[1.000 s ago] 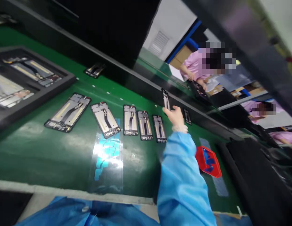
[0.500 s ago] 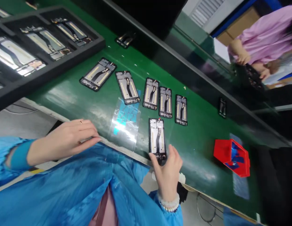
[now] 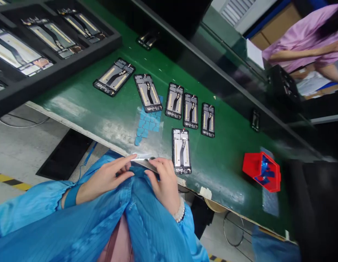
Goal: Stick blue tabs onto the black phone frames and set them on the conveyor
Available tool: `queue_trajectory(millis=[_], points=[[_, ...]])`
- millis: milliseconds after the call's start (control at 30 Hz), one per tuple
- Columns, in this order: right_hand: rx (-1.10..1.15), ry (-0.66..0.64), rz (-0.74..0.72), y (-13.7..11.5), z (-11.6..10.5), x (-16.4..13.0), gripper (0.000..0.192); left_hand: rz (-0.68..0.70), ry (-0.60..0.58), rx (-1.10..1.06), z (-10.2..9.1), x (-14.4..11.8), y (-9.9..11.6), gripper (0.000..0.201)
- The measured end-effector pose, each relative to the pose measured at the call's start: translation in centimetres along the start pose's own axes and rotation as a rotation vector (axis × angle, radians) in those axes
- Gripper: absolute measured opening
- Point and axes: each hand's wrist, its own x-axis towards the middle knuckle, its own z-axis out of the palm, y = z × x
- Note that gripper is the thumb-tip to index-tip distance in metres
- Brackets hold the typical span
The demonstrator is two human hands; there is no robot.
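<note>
- Black tray (image 3: 62, 72) sits at the far left corner of the green belt (image 3: 103, 120); its compartments hold phone frames lying flat.
- Left hand (image 3: 103, 180), at the near edge of the belt, is pinched narrow: fingertips meet on the left end of a clear film sheet (image 3: 144, 163) lifted at that edge.
- Blue sticker sheet (image 3: 147, 122) lies flat on the belt just beyond the hands; its far end is tucked under one frame in the row.
- Row of five phone frames (image 3: 174, 105) lies face-up across the middle of the belt, angled at the left end, roughly parallel toward the right.
- Right hand (image 3: 164, 182) grips the right end of the same film sheet between thumb and fingers, narrow grip; a bead bracelet is on the wrist. Film sheet is thus held between both hands, over the near edge of the belt, tilted up off the surface.
- Single phone frame (image 3: 181, 151) lies flat just beside the right hand, near the near edge; whether the fingers touch it, cannot tell.
- Small dark part (image 3: 255, 120) lies alone close to the far edge.
- Red bin (image 3: 261, 171) stands toward the right end of the belt, blue pieces inside.
- A co-worker in a pink sleeve (image 3: 302, 40) works beyond the far edge, top right.
</note>
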Motion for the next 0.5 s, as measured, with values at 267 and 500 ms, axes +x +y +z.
queue_trajectory(millis=[267, 500], points=[[-0.117, -0.051, -0.198, -1.7, 1.7, 1.7, 0.017, 0.139, 0.083, 0.094, -1.4, 0.5, 0.1, 0.033], [-0.211, -0.069, -0.276, -2.7, -0.1, 3.4, 0.015, 0.389, 0.165, 0.260, -2.4, 1.5, -0.8, 0.028]])
